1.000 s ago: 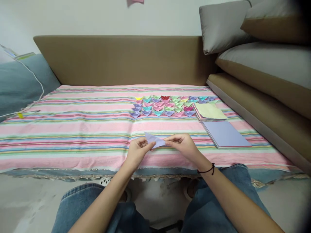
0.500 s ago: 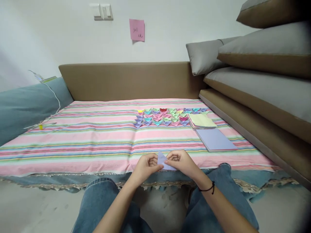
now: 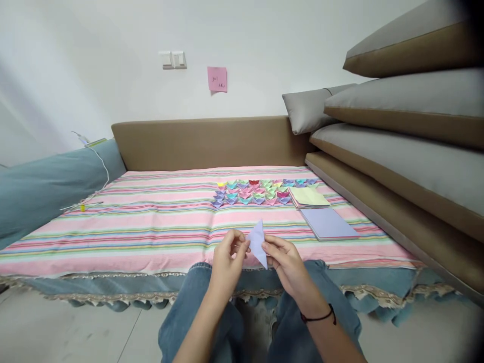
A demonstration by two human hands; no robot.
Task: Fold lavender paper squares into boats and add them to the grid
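Both of my hands pinch a small folded piece of lilac paper (image 3: 258, 241), held upright in the air above my knees, just in front of the bed's edge. My left hand (image 3: 229, 262) grips its left side with closed fingers. On its right side my right hand (image 3: 286, 263) holds it between thumb and fingers; a black band circles that wrist. Further back on the striped bedspread (image 3: 151, 222) lie rows of several small folded paper shapes (image 3: 260, 191) in many colours. To their right lie a stack of sheets topped with pale yellow (image 3: 309, 197) and a lilac stack (image 3: 328, 224).
Grey and brown cushions (image 3: 401, 136) are stacked along the right side. A brown headboard (image 3: 212, 143) runs across the back. A teal cushion (image 3: 45, 181) with a white cable and a small yellow item (image 3: 82, 207) sits at the left. A pink note (image 3: 217, 79) hangs on the wall.
The paper piece went from lying flat and wide between my hands to standing upright. My hands moved off the bedspread toward my knees, and the view tilted up.
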